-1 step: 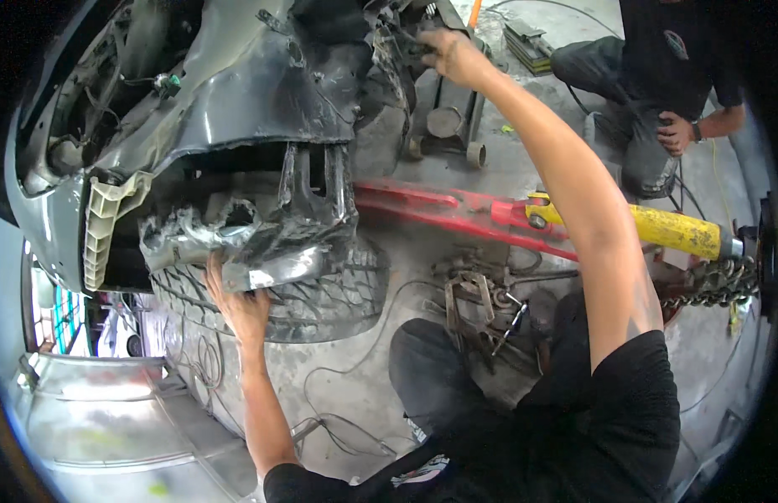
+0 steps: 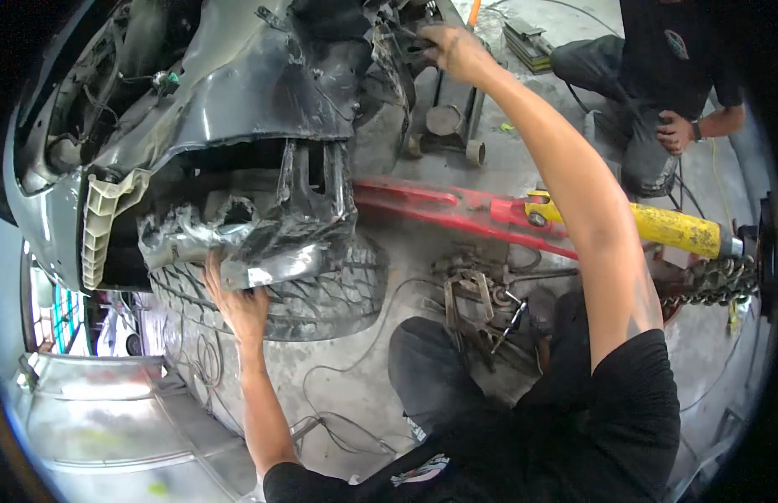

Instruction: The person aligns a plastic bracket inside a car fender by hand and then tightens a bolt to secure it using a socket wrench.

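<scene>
A damaged dark grey car body (image 2: pixel 255 92) fills the upper left, its sheet metal torn and crumpled. Under it sits a chunky black tyre (image 2: pixel 322 310), with a bent, scuffed metal panel (image 2: pixel 276 267) lying against its top. My left hand (image 2: pixel 241 310) rests on the tyre and the panel's lower edge, fingers stretched out and thumb apart. Reaching far forward, my right hand (image 2: pixel 458 52) has its fingers curled at the torn sheet metal (image 2: pixel 391 52) at the car's end. Its fingertips are partly hidden there.
A red beam (image 2: pixel 456 210) and yellow cylinder (image 2: pixel 670 230) cross to the right, near a heavy chain (image 2: pixel 716 281). Clamps (image 2: pixel 481 306) and cables lie on the floor. A co-worker (image 2: pixel 657 109) kneels at upper right. A silver panel (image 2: pixel 112 419) stands at lower left.
</scene>
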### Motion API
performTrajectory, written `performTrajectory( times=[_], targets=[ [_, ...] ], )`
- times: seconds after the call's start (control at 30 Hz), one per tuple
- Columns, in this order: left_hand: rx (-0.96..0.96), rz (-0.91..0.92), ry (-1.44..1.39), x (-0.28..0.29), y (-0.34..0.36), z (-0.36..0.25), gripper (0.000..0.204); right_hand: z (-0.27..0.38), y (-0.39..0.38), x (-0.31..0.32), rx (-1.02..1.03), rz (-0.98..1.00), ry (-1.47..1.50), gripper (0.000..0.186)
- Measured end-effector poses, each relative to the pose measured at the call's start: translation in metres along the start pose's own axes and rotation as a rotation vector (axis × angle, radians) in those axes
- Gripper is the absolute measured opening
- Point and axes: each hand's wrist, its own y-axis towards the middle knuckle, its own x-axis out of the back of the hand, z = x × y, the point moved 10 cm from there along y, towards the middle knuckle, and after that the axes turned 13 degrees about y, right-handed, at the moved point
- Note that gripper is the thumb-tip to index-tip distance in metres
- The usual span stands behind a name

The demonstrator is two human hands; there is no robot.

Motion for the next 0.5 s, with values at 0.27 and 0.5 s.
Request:
performTrajectory(
  times=[0.27, 0.5],
  targets=[
    [0.013, -0.005, 0.031, 0.004, 0.003, -0.003, 0.057, 0.052, -0.029, 0.017, 0.255, -0.128, -0.202, 0.044],
    [0.002, 0.014, 0.063, 0.010, 0.005, -0.007, 0.053, 0.084, -0.024, 0.033, 0.250, -0.029, -0.103, 0.032]
  ],
)
